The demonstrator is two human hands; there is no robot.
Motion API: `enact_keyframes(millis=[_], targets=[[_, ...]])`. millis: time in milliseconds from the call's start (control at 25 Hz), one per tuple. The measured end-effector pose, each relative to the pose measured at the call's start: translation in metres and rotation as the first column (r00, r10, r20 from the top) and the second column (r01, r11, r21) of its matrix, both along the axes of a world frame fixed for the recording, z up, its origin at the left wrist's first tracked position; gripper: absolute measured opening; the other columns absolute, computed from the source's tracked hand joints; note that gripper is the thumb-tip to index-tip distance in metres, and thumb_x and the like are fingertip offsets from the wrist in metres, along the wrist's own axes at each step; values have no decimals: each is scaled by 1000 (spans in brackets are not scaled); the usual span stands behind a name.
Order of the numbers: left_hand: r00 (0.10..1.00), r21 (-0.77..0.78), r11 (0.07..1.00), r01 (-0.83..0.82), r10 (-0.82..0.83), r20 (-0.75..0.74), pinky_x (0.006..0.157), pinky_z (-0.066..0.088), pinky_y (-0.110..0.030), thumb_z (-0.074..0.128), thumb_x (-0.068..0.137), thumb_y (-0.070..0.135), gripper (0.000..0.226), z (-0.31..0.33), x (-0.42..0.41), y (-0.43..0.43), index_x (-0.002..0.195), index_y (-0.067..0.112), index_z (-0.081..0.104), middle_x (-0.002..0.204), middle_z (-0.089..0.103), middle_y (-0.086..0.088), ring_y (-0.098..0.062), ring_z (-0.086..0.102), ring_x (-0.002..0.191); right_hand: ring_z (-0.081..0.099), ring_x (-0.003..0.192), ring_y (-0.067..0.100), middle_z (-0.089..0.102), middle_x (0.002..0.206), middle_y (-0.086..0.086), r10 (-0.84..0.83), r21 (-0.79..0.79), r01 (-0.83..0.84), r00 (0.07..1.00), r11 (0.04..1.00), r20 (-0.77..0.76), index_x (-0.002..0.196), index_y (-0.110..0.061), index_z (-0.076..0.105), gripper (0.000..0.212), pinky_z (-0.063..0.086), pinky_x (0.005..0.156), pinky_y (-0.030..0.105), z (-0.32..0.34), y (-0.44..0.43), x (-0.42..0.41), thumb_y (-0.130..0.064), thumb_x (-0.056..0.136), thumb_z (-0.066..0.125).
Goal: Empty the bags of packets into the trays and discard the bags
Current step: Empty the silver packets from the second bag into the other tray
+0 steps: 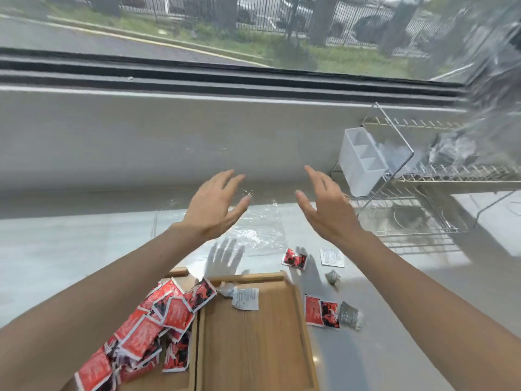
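Note:
My left hand (214,206) and my right hand (324,206) hover side by side above the counter, fingers straight and spread, holding nothing. Below and between them a clear plastic bag (259,230) lies flat on the counter. Two wooden trays sit at the near edge: the left tray (180,273) is heaped with red packets (152,325), the right tray (253,340) holds a white packet (245,299) at its far end. Loose red packets (294,258) (321,310), a white packet (332,257) and small grey packets (349,316) lie on the counter right of the trays.
A wire dish rack (423,176) with a white cutlery holder (362,162) stands at the back right, with crumpled clear plastic (456,149) on it. A grey wall and window sill (197,136) run along the back of the counter.

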State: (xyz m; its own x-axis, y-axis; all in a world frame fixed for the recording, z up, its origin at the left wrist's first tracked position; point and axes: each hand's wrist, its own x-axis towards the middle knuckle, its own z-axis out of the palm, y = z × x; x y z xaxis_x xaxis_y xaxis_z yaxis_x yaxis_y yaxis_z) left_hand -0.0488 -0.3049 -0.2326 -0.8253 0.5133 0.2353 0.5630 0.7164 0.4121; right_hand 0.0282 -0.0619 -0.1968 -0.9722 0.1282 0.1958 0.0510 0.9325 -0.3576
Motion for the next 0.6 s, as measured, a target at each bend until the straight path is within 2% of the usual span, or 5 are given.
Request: enact_keyframes(millis=[280,440,600], targets=[[946,98,959,267,-241,-219,105,39,-40,49,98,38,47,110,39,83,136,9,51,136,56,-15,-31,51,126,40,132,32,42,146,14,-145,45,152,982,987,-123,152,-18,30,57,38,105,45,112,51,76,-37,101,46],[912,52,938,343,-319,-257,100,42,-42,42,99,44,52,148,65,143,140,13,46,139,53,-15,-32,52,123,39,133,34,38,148,14,-238,58,250,959,967,-154,151,-18,30,57,36,108,45,150,105,112,-39,101,46],[889,18,922,386,-367,-275,100,44,-43,38,99,49,56,177,85,225,143,14,40,142,51,-13,-30,52,124,40,132,35,37,147,14,-308,-30,309,926,950,-219,150,-20,29,56,38,106,47,169,183,140,-40,100,45]])
